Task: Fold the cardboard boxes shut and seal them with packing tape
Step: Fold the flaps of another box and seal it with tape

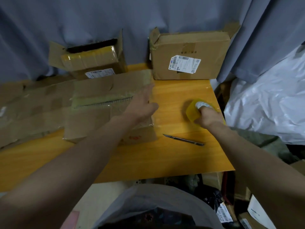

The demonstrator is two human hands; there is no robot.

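A flat cardboard box (99,103) lies in front of me on the wooden table (148,156), its flaps folded down with clear tape along the middle seam. My left hand (142,104) lies on the box's right edge with its fingers stretched out. To the right, my right hand (209,117) grips a yellow roll of packing tape (194,111) just above the table. Two more boxes stand at the back: one at back left (92,61) with its top flaps up, one at back right (189,57) with end flaps sticking out.
A slim utility knife (183,139) lies on the table between my arms. Another flattened cardboard box (28,109) lies at the far left. A white plastic bag (270,103) bulges at the right. Grey curtain hangs behind; parcels clutter the floor at lower right.
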